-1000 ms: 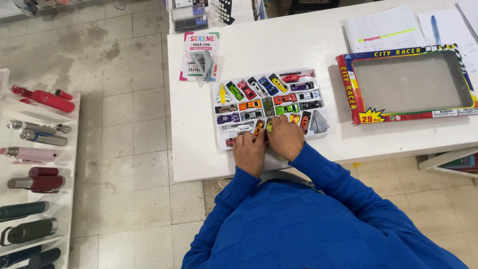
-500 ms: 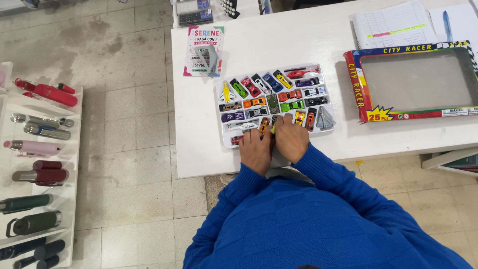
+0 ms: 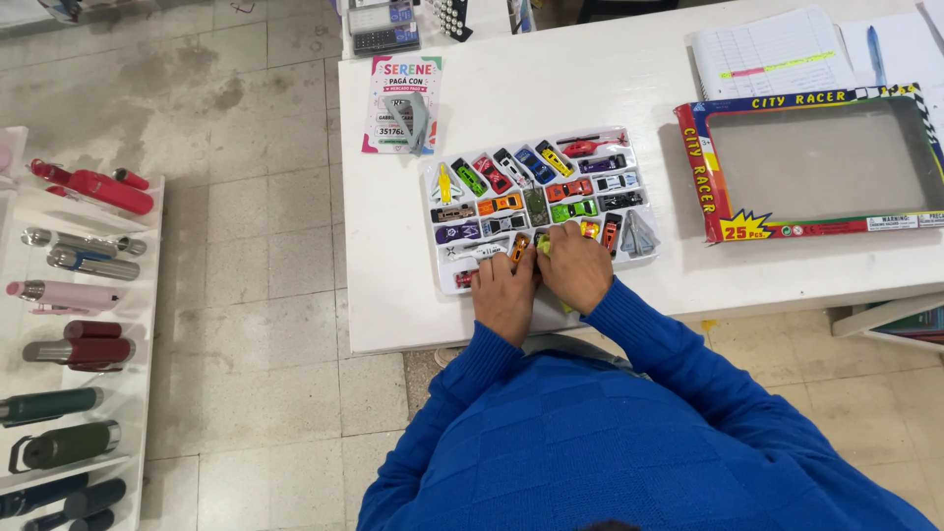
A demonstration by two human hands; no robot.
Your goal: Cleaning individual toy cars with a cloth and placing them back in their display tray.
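1. The person leans over a white table (image 3: 629,79) with both hands at the near edge of a clear plastic tray (image 3: 438,211) full of small toy vehicles. The tray lies flat in the middle of the table, its front row under the fingers.
2. The left hand (image 3: 504,295) rests on the tray's front edge, fingers curled down beside an orange toy car (image 3: 518,248); whether they pinch anything I cannot tell.
3. The right hand (image 3: 575,267) sits just beside it, touching it, fingers closed over a small yellow-green toy (image 3: 544,244) that peeks out between the two hands. It looks clamped on it, though most of it is hidden.
4. These little cars look light, hard and smooth, likely slippery, so a pinch by the sides between thumb and forefinger seems the best hold.
5. The tray looks thin and bendy; I'd guess it flexes if lifted by one corner, and the cars could pop out of their pockets.
6. Neighbouring pockets are packed tight: a grey jet (image 3: 637,234) sits at the right end and a white-and-yellow plane (image 3: 444,184) at the back left, leaving little room for fingers.
7. To the right, well apart, lies the empty windowed box lid (image 3: 693,162); behind it a lined notebook (image 3: 772,49) and a blue pen (image 3: 877,44).
8. A pink leaflet (image 3: 398,98) lies behind the tray, a calculator (image 3: 385,25) beyond it.
9. On the floor side, a white shelf (image 3: 147,295) holds flasks.
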